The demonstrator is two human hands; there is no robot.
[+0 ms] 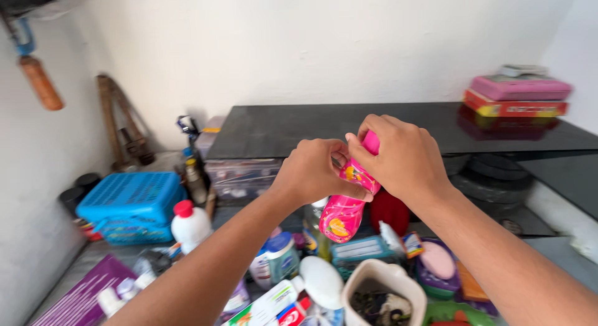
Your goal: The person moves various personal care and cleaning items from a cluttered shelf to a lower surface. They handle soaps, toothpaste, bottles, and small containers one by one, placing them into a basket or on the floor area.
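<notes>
Two hands meet on one pink bottle [346,209], held up over the clutter at the centre of my view. My left hand [309,172] curls around its upper body, thumb pressed along the side. My right hand [402,155] closes over the top end, fingers bent tight around the pink cap [371,141]; whether the cap is loose I cannot tell. The bottle tilts, base toward six o'clock. Below it at six sits a white tub [385,293]. At eight stands a white bottle [190,225] with a red cap, and at nine a blue basket [131,204]. At two, pink and red boxes [518,95] rest on a black shelf [324,128].
</notes>
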